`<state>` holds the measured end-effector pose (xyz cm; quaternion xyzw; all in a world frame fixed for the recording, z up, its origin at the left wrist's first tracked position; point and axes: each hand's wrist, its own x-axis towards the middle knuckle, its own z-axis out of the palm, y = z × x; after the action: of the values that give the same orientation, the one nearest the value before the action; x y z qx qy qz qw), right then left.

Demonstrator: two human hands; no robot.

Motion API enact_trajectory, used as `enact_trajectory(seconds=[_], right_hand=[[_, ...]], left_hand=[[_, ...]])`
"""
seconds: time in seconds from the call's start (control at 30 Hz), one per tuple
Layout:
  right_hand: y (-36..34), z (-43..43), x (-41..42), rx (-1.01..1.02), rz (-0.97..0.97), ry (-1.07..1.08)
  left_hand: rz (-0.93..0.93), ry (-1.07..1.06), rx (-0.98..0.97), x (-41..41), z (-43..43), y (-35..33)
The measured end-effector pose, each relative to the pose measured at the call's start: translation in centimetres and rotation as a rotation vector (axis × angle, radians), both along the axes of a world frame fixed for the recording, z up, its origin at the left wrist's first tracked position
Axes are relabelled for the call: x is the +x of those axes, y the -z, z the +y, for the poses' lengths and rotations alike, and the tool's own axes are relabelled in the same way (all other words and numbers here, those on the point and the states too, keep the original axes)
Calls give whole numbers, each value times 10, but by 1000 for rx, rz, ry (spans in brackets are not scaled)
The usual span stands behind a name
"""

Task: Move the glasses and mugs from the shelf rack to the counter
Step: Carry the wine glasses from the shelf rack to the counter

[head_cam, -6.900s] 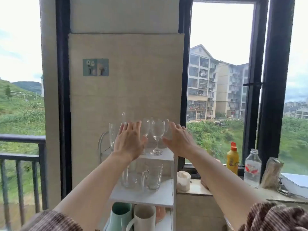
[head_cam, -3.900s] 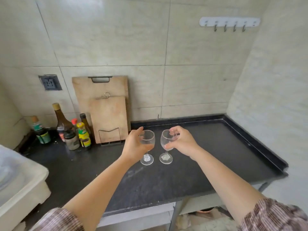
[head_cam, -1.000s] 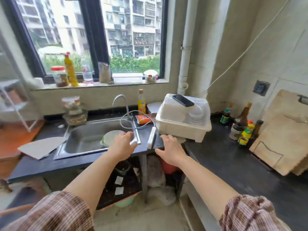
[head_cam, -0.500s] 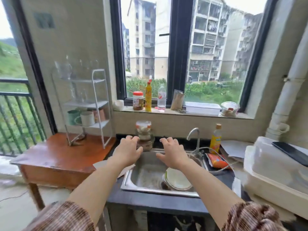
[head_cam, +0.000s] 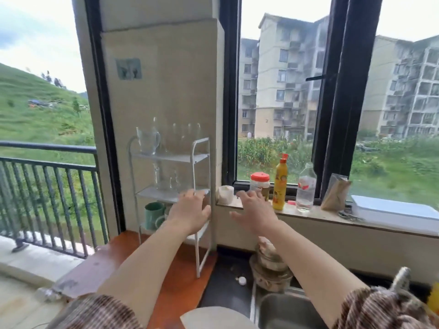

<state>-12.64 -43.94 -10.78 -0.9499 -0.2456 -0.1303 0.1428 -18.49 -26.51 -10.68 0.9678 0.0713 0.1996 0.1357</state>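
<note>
**Hands back at rack, nothing held**

Since half a sec ago, view has swung left & closer: shelf rack, then small at left of frame, now sits centre-left, and both hands have come up off the sink toward it.

Left hand is in front of rack's mid/lower shelves, fingers spread wide, holding nothing. Right hand hovers just right of rack, before the windowsill, fingers also wide & empty.

Rack stands on an orange-brown tabletop, centre-left of frame. Top shelf: clear glass pitcher w/ blurred stemmed glasses beside it. Mid shelf: more clear glasses, too blurred to count. Bottom shelf: green mug, partly behind left hand.

On sill, right of centre: white cup, red-lidded jar, yellow bottle, clear bottle. Sink at lower right.
</note>
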Motion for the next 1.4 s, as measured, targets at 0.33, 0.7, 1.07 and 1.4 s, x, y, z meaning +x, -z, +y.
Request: enact_trajectory(seconds=[0.33, 0.7, 1.07, 1.4], right_hand=[[-80, 152, 130, 241, -136, -6], [-134, 243, 243, 303, -167, 69], [-142, 263, 283, 371, -118, 85], [-148, 269, 258, 570, -248, -8]], left_hand=[[-382, 170, 23, 138, 160, -76], [-375, 238, -211, 267, 239, -119], [-421, 243, -385, 320, 241, -115], [-658, 309, -375, 300, 246, -121]])
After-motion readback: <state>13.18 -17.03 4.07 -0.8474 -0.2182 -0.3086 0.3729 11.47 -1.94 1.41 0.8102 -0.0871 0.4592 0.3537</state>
